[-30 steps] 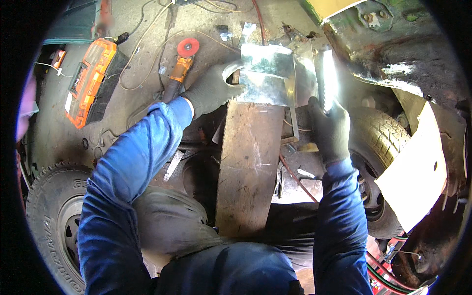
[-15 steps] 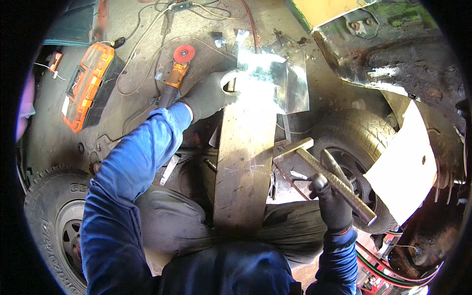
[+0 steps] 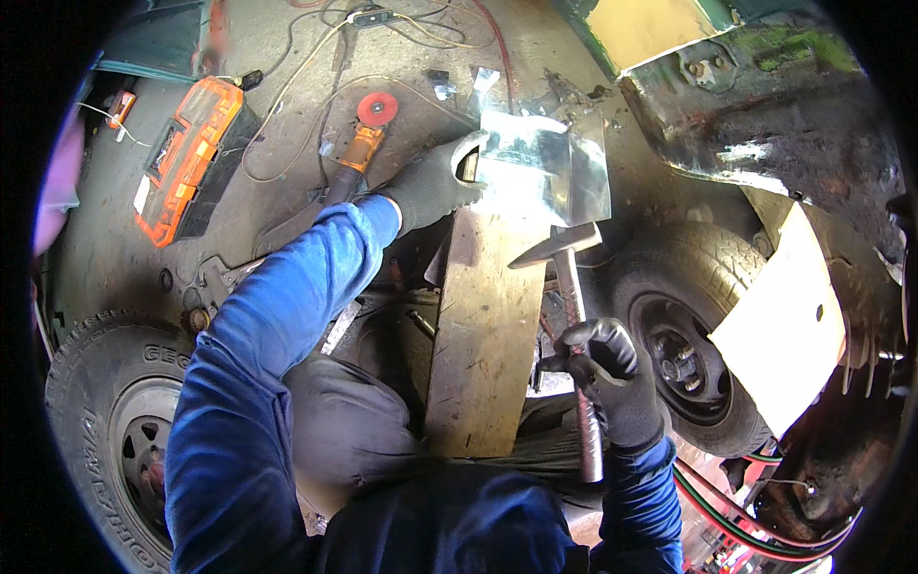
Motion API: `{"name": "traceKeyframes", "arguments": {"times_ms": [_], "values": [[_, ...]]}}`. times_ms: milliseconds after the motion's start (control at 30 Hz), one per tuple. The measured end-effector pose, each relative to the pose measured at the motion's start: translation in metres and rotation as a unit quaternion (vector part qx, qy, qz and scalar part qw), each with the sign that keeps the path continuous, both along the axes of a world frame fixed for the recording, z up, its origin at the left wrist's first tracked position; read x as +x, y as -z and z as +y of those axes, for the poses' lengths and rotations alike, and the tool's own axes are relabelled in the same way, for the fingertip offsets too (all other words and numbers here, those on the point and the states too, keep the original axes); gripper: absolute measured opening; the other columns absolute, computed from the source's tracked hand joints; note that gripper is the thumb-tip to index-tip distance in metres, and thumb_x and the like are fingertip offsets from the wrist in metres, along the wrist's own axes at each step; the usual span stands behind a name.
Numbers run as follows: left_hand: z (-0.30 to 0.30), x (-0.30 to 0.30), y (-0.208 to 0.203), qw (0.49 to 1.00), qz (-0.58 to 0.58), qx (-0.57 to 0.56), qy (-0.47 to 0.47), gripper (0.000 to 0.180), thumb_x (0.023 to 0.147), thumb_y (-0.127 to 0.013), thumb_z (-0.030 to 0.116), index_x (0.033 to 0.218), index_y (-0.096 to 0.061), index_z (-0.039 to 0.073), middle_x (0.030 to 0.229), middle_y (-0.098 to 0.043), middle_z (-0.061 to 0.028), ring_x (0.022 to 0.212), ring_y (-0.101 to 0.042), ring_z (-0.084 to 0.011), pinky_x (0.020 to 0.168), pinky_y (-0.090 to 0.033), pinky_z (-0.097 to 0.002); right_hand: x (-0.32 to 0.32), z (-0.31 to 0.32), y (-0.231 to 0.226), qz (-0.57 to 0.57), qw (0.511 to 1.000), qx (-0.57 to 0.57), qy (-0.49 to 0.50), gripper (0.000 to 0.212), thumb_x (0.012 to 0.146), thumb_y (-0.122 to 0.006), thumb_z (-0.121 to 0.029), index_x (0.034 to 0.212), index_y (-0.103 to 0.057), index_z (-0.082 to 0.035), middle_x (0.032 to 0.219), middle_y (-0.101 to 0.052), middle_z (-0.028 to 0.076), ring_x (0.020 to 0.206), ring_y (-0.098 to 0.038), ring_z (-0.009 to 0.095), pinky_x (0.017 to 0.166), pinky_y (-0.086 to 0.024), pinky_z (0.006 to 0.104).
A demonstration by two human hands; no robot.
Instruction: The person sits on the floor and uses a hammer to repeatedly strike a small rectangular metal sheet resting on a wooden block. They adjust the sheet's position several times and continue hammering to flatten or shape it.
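Observation:
My left hand (image 3: pixel 430 187), in a dark grey glove, is closed round the left edge of a shiny bent metal sheet (image 3: pixel 526 153). The sheet lies over the far end of a wooden plank (image 3: pixel 486 335), which runs back towards my legs. Glare hides some of the sheet's surface. In my right hand (image 3: pixel 620 383), also gloved, is a hammer (image 3: pixel 571 287), held by its handle. Its head, with one pointed and one blunt end, hovers over or beside the plank's right edge, just short of the sheet.
An angle grinder (image 3: pixel 360 153) with a red disc lies left of the sheet, near an orange-and-black toolbox (image 3: pixel 215 143) and loose cables. Tyres stand left (image 3: pixel 91 402) and right (image 3: pixel 703 253). A pale panel (image 3: pixel 789 316), a rusty vehicle body (image 3: pixel 765 115) and hoses (image 3: pixel 712 512) are at right.
The hammer has swung round: its handle now slopes steeply towards me, and its head is up nearer the sheet. My left hand still grips the sheet; the whole view has shifted slightly.

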State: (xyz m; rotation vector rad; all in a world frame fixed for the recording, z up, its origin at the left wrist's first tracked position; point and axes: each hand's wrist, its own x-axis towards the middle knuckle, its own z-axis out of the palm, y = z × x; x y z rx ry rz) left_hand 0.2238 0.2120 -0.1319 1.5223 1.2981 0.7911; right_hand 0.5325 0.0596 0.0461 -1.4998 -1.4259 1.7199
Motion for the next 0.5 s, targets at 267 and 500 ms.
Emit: {"name": "traceKeyframes", "arguments": {"times_ms": [267, 500], "values": [[0.004, -0.001, 0.016, 0.997, 0.078, 0.021, -0.017, 0.096, 0.094, -0.084, 0.023, 0.172, -0.032, -0.001, 0.167, -0.054, -0.025, 0.157, -0.049, -0.0317, 0.13, -0.038, -0.0404, -0.034, 0.031, 0.032, 0.003, 0.99, -0.09, 0.11, 0.059, 0.108, -0.073, -0.013, 0.162, -0.051, 0.0, 0.104, -0.075, 0.004, 0.08, -0.063, 0.003, 0.073, -0.054, 0.0224], [0.001, -0.001, 0.014, 0.999, 0.046, -0.006, -0.017, 0.095, 0.095, -0.084, 0.023, 0.172, -0.034, -0.002, 0.167, -0.053, -0.0286, 0.157, -0.05, -0.0347, 0.131, -0.038, -0.0424, -0.048, 0.03, 0.099, -0.067, 0.985, 0.115, 0.111, 0.045, 0.113, -0.067, -0.014, 0.154, -0.058, 0.004, 0.121, -0.074, 0.005, 0.103, -0.063, 0.007, 0.09, -0.053, 0.0252]]}}
